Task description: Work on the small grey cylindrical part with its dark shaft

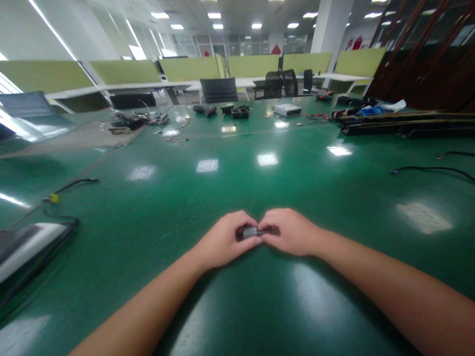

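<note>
Just above the green table, a small silver cylinder (250,232) with a thin dark end lies level between my two hands. My left hand (228,237) is closed around its left part, thumb below and fingers above. Fingers of my right hand (287,231) pinch together at the thin dark end on the right. The fingertips of both hands meet near the middle. Blur and the fingers hide the cylinder's ends, so its exact kind does not show.
A green tabletop (178,183) spreads around me. At left sit a dark-edged flat device (33,247) and a cable (77,183). Black cables (430,169) lie at right. Farther back are a drill-like tool (205,110), a silver box (287,109) and long dark strips (408,123).
</note>
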A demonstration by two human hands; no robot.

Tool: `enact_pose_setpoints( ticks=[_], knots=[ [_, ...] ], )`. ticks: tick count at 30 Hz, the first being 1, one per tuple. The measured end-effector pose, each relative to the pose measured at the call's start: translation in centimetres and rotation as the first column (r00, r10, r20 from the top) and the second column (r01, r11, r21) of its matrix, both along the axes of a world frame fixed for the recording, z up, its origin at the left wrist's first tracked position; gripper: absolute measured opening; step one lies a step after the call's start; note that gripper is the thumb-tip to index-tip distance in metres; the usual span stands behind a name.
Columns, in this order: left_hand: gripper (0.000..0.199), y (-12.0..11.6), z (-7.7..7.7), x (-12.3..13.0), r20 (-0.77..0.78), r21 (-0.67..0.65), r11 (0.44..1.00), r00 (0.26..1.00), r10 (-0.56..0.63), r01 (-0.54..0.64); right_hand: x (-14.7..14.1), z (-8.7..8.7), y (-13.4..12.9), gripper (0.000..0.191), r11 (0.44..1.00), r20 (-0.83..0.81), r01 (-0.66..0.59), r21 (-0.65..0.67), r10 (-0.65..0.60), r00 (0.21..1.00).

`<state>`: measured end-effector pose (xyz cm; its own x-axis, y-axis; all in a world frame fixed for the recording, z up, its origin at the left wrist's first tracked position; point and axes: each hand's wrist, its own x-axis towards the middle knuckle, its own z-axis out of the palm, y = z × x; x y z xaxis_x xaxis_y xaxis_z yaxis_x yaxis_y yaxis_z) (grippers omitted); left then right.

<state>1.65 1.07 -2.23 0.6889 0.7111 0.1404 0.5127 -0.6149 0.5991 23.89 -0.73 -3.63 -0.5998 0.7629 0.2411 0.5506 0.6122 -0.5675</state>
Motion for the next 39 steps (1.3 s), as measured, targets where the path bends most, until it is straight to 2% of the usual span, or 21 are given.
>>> enact_pose_setpoints(
  ticks=[25,39],
  knots=[
    [0.019,-0.1,-0.5,-0.5,0.022,-0.013,1.0,1.0,0.015,-0.015,0.7,0.5,-0.1,0.009,0.999,0.056,0.038,-0.031,-0.036,0.998],
    [0.022,-0.1,-0.7,-1.1,0.007,-0.01,1.0,1.0,0.023,-0.023,2.6,1.3,0.2,0.008,0.996,0.136,0.03,-0.08,-0.019,0.991]
  ],
)
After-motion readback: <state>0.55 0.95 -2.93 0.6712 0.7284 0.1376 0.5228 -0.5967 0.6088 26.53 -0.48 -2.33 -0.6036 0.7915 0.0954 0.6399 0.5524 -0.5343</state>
